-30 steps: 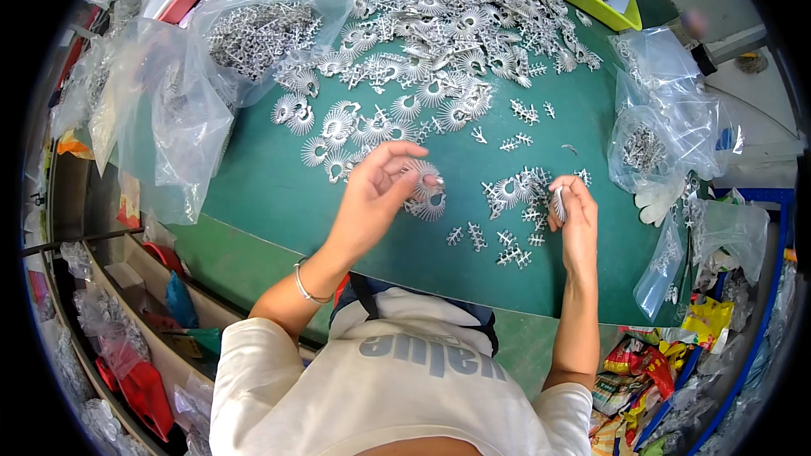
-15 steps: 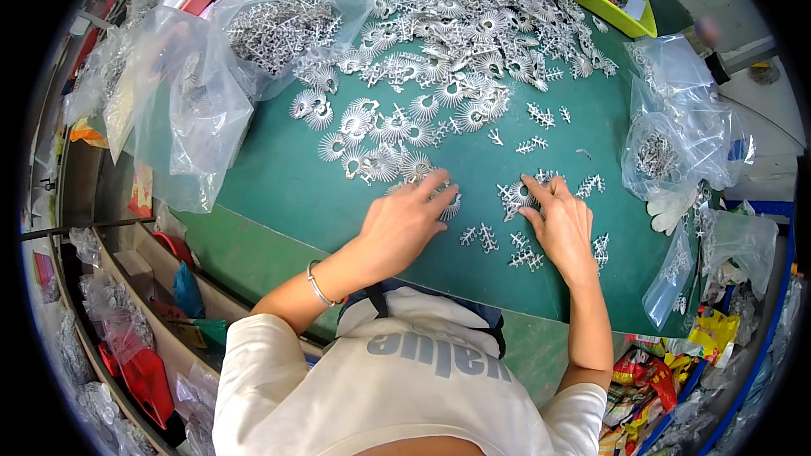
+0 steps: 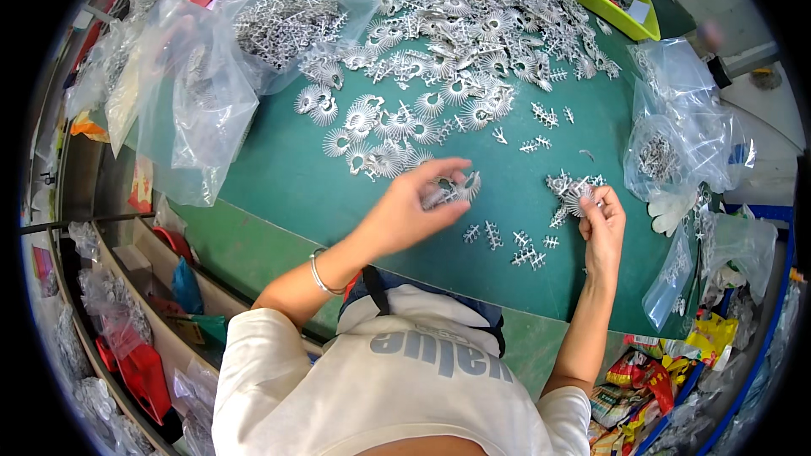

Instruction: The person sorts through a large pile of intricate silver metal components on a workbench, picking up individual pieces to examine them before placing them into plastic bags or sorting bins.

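Note:
My left hand point(image 3: 414, 207) is raised over the green table point(image 3: 279, 177), fingers pinched on a silver fan-shaped metal part point(image 3: 452, 192). My right hand point(image 3: 601, 221) is closed on another small silver part point(image 3: 579, 197) next to a little pile of such parts point(image 3: 568, 184). Several small branch-shaped pieces point(image 3: 515, 245) lie on the table between and below the two hands. A large spread of silver fan-shaped parts point(image 3: 456, 51) covers the table farther away.
Clear plastic bags point(image 3: 203, 93) holding metal parts lie at the left, more bags point(image 3: 676, 143) at the right. A yellow-green tray point(image 3: 604, 2) stands at the far right. White gloves point(image 3: 672, 207) lie near the right bags. Shelves with red items point(image 3: 139, 371) are lower left.
Both hands were down on the table among the small pieces half a second ago. Now each has lifted with a silver part, the left moved up and left, the right moved right.

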A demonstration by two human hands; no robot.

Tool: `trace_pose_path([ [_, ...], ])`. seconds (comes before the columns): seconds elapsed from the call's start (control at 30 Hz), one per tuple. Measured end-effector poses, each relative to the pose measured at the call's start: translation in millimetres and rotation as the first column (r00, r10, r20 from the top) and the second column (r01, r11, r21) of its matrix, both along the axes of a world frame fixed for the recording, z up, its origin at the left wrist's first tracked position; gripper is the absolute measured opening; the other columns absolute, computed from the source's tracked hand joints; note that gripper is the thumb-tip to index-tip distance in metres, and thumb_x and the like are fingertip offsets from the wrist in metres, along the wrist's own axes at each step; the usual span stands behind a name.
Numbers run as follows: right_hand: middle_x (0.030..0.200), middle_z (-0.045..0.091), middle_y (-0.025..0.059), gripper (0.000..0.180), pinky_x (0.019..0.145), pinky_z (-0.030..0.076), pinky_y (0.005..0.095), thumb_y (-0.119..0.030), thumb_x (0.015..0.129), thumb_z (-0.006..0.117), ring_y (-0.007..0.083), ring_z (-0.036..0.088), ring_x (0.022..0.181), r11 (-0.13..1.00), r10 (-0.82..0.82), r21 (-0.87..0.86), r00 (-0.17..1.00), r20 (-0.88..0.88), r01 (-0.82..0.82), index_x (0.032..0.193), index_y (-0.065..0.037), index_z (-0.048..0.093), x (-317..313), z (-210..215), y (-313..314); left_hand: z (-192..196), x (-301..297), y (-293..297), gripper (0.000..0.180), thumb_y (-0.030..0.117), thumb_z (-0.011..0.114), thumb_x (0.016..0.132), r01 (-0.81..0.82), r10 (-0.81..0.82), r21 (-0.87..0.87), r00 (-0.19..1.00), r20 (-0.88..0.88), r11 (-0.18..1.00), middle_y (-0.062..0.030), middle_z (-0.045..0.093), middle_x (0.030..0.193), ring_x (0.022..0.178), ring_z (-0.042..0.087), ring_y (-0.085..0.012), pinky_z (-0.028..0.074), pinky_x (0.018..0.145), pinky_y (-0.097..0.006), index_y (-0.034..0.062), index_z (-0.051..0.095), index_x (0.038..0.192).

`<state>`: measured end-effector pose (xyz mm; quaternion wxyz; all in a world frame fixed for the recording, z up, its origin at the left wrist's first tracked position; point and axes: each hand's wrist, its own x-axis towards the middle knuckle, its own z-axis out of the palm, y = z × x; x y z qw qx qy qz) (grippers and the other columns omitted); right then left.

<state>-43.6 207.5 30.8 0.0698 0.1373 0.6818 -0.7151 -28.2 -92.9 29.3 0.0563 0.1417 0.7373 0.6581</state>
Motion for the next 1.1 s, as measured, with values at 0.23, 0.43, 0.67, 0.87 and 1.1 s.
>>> trace_pose_path([
  [0.23, 0.079, 0.054, -0.0011, 0.014, 0.056, 0.035, 0.0179, -0.002, 0.084, 0.055, 0.0034, 0.046, 0.066, 0.917, -0.016, 0.379, 0.961, -0.276, 0.124, 0.098, -0.002, 0.054, -3, 5, -5, 11, -1, -34, 0.054, 0.035, 0.04, 0.086, -0.275, -0.36, 0.835, 0.806, 0.47, 0.476, -0.0102, 0.05, 0.101, 0.069, 0.046, -0.0186, 0.034, 0.049, -0.025, 0.0003, 0.043, 0.127],
  [0.43, 0.09, 0.054, 0.0086, 0.02, 0.046, 0.04, 0.0234, -0.013, 0.086, 0.05, 0.0156, 0.05, 0.072, 0.868, -0.076, -0.495, 0.996, -0.043, 0.045, 0.099, 0.002, 0.055, -5, 14, 18, 15, 5, -34, 0.043, 0.028, 0.045, 0.083, -0.459, -0.307, 0.788, 0.744, 0.593, 0.41, -0.0139, 0.05, 0.101, 0.077, 0.047, -0.0216, 0.044, 0.055, -0.027, -0.0006, 0.05, 0.114],
  [0.67, 0.07, 0.048, 0.001, 0.024, 0.048, 0.038, 0.0233, -0.009, 0.078, 0.066, 0.0109, 0.047, 0.061, 0.989, 0.141, -0.04, 0.989, -0.05, -0.143, 0.099, -0.003, 0.058, 8, 11, 9, 4, 5, -31, 0.029, 0.0, 0.047, 0.08, -0.508, -0.103, 0.657, 0.743, 0.662, 0.557, -0.0132, 0.053, 0.102, 0.081, 0.052, -0.0201, 0.045, 0.056, -0.025, -0.0011, 0.054, 0.107],
  [0.87, 0.073, 0.051, 0.0085, 0.02, 0.058, 0.043, 0.0334, -0.004, 0.068, 0.07, 0.0248, 0.053, 0.066, 0.25, 0.525, 0.966, 0.829, -0.194, 0.068, 0.087, -0.008, 0.066, 24, 18, -32, 18, 7, -31, 0.028, -0.004, 0.049, 0.081, -0.261, 0.122, 0.334, 0.915, 0.385, 0.906, -0.0076, 0.056, 0.083, 0.069, 0.054, -0.014, 0.044, 0.053, -0.022, -0.0019, 0.054, 0.108],
  [1.1, 0.085, 0.054, 0.0029, 0.012, 0.051, 0.034, 0.0198, -0.008, 0.084, 0.061, 0.0083, 0.046, 0.064, 0.988, -0.005, 0.152, 0.971, -0.24, 0.042, 0.091, 0.001, 0.063, 18, 27, -2, 14, 11, -37, 0.019, -0.001, 0.056, 0.082, -0.346, 0.345, -0.019, 0.929, 0.137, 0.938, -0.0024, 0.054, 0.079, 0.068, 0.05, -0.0101, 0.042, 0.056, -0.022, 0.0003, 0.059, 0.101],
])
